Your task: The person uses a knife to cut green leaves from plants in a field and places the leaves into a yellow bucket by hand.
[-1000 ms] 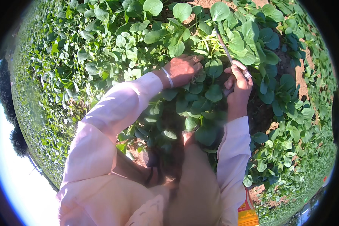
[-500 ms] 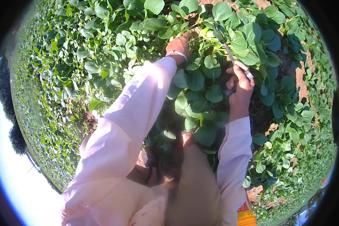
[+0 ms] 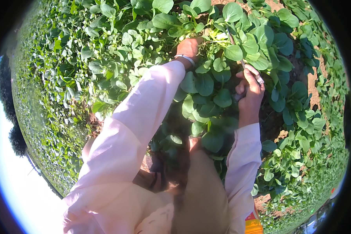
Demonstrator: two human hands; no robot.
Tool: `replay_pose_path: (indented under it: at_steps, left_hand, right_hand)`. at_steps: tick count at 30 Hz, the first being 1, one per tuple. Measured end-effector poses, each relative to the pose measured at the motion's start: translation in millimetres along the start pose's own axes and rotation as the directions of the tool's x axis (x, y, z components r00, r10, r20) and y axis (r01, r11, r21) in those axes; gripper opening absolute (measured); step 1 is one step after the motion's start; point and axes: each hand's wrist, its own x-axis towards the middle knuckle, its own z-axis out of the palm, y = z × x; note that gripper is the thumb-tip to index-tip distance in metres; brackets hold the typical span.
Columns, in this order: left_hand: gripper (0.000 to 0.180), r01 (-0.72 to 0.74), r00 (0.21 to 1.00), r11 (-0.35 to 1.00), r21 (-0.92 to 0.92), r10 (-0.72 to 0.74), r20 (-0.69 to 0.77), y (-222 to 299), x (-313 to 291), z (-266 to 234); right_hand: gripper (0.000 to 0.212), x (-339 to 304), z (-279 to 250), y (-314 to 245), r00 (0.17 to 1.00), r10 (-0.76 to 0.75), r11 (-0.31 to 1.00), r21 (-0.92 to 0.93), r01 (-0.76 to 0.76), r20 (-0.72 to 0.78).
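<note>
Countless green leaves filling the field on all sides, red soil bare at far right, left hand reaching far into the plants, fingers hidden by leaves, grip untellable, right hand clenched around thin stem, bangle on left wrist.

yellow and orange package with a red patch, bottom edge, just beside the right sleeve

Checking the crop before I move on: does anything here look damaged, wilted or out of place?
Nothing stands out. The green leaves look whole and fresh around the left hand and right hand; bare soil shows between plants.
</note>
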Motion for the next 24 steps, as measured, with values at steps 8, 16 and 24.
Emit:
replay_pose_path:
  at_steps: [8, 16, 24]
  left_hand:
    - [0.018, 0.004, 0.994, 0.536, -0.844, -0.090, -0.053, 17.9, -30.4, -58.0]
    - [0.022, -0.158, 0.984, 0.583, -0.797, 0.028, -0.175, 12.9, -48.5, -170.7]
    - [0.024, -0.265, 0.908, 0.891, -0.369, 0.360, 0.216, 12.9, -45.3, -92.6]
  right_hand:
    - [0.017, -14.7, 0.8, -5.8, 0.997, -0.070, 0.989, -0.132, 0.071, 0.014]
    - [0.010, -53.7, 33.5, -3.8, 0.901, -0.187, 0.827, -0.433, 0.359, 0.391]
    - [0.010, -62.8, 23.6, 14.7, 0.981, -0.118, 0.812, -0.555, 0.183, 0.151]
